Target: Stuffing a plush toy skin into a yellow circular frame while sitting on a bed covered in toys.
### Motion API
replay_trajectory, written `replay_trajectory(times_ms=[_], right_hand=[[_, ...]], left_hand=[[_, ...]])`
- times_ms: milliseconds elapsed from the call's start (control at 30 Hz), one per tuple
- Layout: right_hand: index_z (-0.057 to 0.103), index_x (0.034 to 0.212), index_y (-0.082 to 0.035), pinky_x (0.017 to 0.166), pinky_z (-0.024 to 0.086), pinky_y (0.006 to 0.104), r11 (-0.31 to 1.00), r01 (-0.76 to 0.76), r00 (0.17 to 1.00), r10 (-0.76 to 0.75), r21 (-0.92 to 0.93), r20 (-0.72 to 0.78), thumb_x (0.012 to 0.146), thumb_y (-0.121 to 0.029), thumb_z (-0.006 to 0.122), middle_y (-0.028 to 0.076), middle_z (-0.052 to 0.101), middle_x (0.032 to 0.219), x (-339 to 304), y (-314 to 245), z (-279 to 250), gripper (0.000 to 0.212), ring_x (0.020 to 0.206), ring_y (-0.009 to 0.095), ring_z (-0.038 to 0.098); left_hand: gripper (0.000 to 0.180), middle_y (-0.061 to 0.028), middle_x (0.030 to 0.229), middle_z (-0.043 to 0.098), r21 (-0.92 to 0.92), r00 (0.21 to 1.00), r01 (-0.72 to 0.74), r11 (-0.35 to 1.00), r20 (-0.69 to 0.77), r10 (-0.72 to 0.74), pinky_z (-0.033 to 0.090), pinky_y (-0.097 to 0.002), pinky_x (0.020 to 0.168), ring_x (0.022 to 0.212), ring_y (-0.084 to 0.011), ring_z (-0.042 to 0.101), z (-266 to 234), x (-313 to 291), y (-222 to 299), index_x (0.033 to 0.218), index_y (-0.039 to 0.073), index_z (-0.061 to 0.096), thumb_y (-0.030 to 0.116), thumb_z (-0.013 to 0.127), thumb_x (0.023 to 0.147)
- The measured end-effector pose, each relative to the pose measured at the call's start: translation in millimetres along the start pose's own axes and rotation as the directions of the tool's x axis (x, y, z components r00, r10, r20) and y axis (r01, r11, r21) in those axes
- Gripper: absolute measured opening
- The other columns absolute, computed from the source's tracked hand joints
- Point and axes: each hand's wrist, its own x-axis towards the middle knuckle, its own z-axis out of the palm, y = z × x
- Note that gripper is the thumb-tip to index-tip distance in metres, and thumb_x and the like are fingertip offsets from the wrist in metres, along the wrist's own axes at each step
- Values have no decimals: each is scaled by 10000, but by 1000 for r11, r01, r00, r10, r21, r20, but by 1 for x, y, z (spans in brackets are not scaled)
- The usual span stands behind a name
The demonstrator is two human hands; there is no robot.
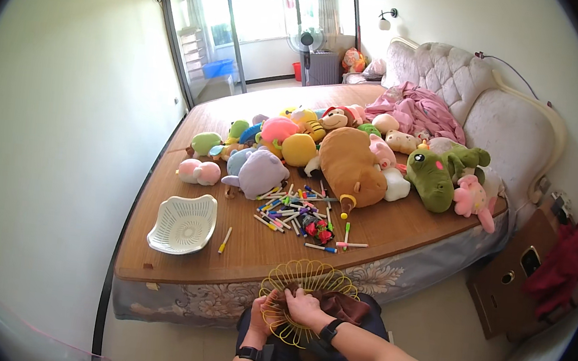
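A yellow wire basket (335, 278) with a looped, petal-like rim rests on my lap at the bed's near edge. My left hand (261, 319) is closed on the left side of its rim. Inside the basket my right hand (305, 308) is closed on a brown cloth (346, 308), part of which spreads to the right over the wires. The right fingertips are partly hidden in the cloth's folds. Both wrists carry dark bands.
On the bed (244, 267) lie a white plastic basket (184, 226), scattered markers (289, 212) and red artificial roses (319, 231). Behind them are piled plush toys, including a large brown one (352, 167) and a green one (431, 180). A brown cabinet (513, 274) stands right.
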Motion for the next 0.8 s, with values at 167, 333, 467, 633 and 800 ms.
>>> replay_trajectory(times_ms=[167,333,467,633,800], right_hand=[[471,1333,-137,870,500,499,1000,-20,975,23,-16,222,865,-176,516,265,511,1242,15,10,-27,472,1096,419,583],[450,1349,-135,889,497,494,973,-12,997,29,230,-71,859,-139,528,278,477,1272,46,-2,-61,497,1096,443,568],[300,1463,-161,838,518,503,992,-39,983,60,121,-174,872,-176,550,282,457,1257,52,-21,-18,642,1043,453,585],[321,1455,-132,764,539,504,997,-69,986,72,20,-153,922,-192,468,269,499,1213,31,0,4,556,957,426,629],[371,1430,-116,793,534,497,995,27,1000,-27,-97,7,907,-190,487,280,512,1232,10,20,2,541,975,421,635]], left_hand=[[450,-154,1006,648,17,997,63,998,37,-63,486,-527,872,907,-333,613,1,-1,2,1247,172,582,418,445,896],[489,-150,921,635,124,993,47,991,-112,-33,478,-555,859,872,-341,598,26,-5,-3,1266,173,573,463,452,893],[449,-124,979,644,97,998,48,994,-32,-45,495,-515,866,892,-311,615,21,-7,-1,1229,166,598,415,397,914],[448,-88,921,639,147,997,23,989,-81,-11,512,-475,812,827,-278,615,46,-8,-4,1256,147,571,376,405,908],[444,-93,901,634,140,998,22,990,-56,-14,517,-464,782,804,-274,612,29,-10,-4,1283,164,540,370,443,901]])
